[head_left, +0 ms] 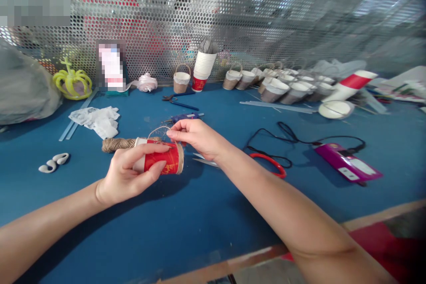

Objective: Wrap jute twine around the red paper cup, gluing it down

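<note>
My left hand [133, 168] is closed round a red paper cup [164, 159] with gold print, lying on its side above the table. A band of twine circles the cup's right end. Just above the cup, the fingertips of my right hand [186, 135] pinch a thin length of twine [159, 128], which loops up over the cup. Behind my left hand rests a ball of brown twine [118, 144]. Scissors [269, 164] with red handles lie under my right forearm, their blades pointing left. A blue glue gun [184, 117] lies behind my right hand.
Several wrapped cups [276, 88] stand at the back right, near a tilted stack of cups [353, 84]. Another cup stack [203, 66] and a small handled basket [182, 80] stand against the mesh [159, 17]. Pliers [179, 101], earbuds [53, 163] and a purple power strip [348, 162] lie around.
</note>
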A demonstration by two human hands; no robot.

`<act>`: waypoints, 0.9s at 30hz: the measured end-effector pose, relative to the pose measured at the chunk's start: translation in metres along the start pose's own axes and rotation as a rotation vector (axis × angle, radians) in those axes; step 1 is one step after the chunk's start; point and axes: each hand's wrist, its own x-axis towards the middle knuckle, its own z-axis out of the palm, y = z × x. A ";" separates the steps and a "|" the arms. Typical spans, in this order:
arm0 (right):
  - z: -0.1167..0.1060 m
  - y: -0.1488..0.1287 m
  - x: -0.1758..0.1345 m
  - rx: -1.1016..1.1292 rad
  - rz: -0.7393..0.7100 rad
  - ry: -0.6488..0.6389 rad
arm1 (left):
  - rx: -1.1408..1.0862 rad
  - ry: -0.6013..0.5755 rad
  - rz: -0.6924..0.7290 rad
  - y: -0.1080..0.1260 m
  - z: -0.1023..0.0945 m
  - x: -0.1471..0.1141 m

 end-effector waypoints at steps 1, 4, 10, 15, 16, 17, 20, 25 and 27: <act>0.000 0.001 0.000 -0.006 0.001 -0.005 | 0.000 0.000 -0.002 0.000 0.000 0.000; 0.001 0.004 0.001 -0.011 -0.002 -0.022 | 0.010 0.002 -0.009 0.000 0.000 -0.001; 0.000 0.005 0.004 -0.080 -0.032 -0.021 | 0.053 0.004 0.112 -0.002 0.000 -0.001; -0.014 -0.006 -0.005 -0.128 -0.063 0.053 | 0.140 0.042 0.250 -0.003 -0.001 0.003; -0.016 -0.009 -0.009 -0.114 -0.039 -0.012 | 0.162 0.048 0.269 -0.003 -0.001 0.003; -0.017 -0.010 -0.012 -0.092 -0.019 -0.092 | 0.188 0.052 0.278 -0.004 -0.001 0.003; -0.016 -0.007 -0.022 0.018 0.016 -0.229 | 0.238 0.046 0.279 -0.008 0.000 0.002; -0.014 0.005 -0.029 0.092 -0.030 -0.109 | 0.054 -0.074 0.192 -0.015 0.002 0.000; -0.015 0.006 -0.033 -0.007 -0.093 -0.094 | -0.134 -0.089 0.043 -0.015 0.001 0.002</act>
